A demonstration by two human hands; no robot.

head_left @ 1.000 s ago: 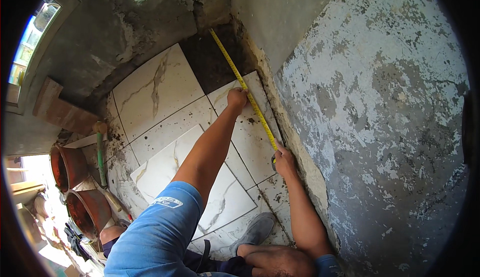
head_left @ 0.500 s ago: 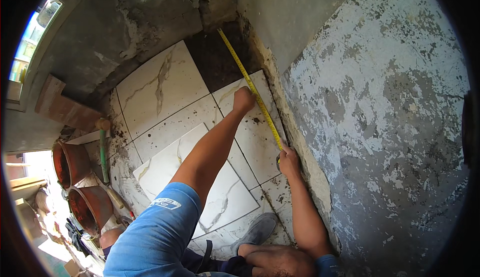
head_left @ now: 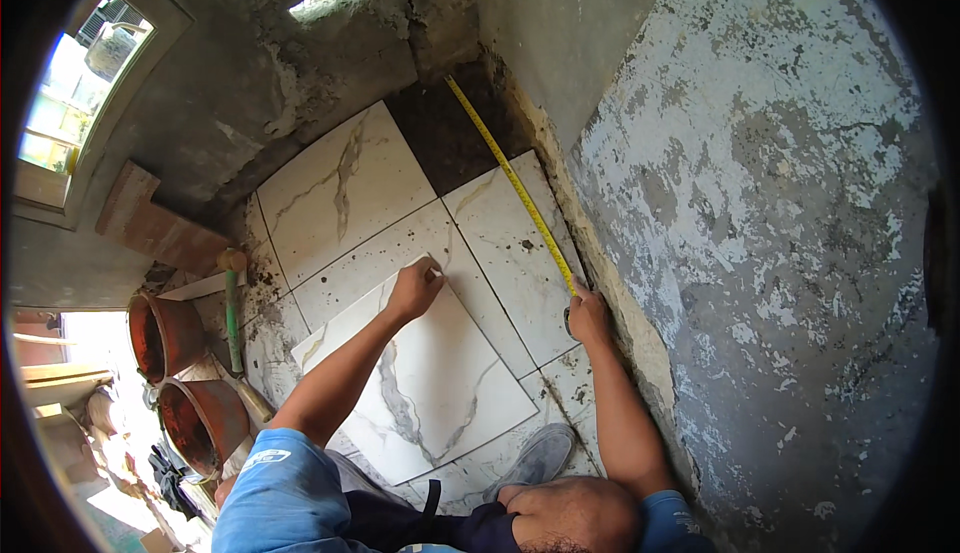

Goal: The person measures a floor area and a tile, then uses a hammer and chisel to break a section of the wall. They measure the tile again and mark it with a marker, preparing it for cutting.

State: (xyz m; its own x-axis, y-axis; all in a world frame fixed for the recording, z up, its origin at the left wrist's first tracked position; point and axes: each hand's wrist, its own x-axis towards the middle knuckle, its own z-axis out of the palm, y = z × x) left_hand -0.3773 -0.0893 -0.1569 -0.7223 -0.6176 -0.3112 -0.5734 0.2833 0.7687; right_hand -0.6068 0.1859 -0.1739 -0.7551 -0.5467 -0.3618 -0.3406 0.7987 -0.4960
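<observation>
My right hand (head_left: 588, 317) is closed round the dark case of a tape measure (head_left: 513, 181), low beside the right wall. Its yellow blade runs out over a laid marble-look tile (head_left: 490, 215) and across the dark untiled patch (head_left: 440, 138) to the far corner. My left hand (head_left: 414, 290) is away from the blade, above the far corner of a loose white veined tile (head_left: 400, 393) lying on the floor tiles. Its fingers are curled together; what they hold, if anything, is too small to make out.
At the left stand two orange-brown buckets (head_left: 212, 415), with a green-handled mallet (head_left: 232, 318) beside them. A broken reddish board (head_left: 160, 221) leans near the left wall. Peeling wall (head_left: 760, 253) rises close on my right. My grey shoe (head_left: 540, 455) is by the loose tile.
My left hand has left the tape blade and moved left and nearer, over the loose tile. My right hand still holds the tape measure, its blade still extended. The view has shifted slightly.
</observation>
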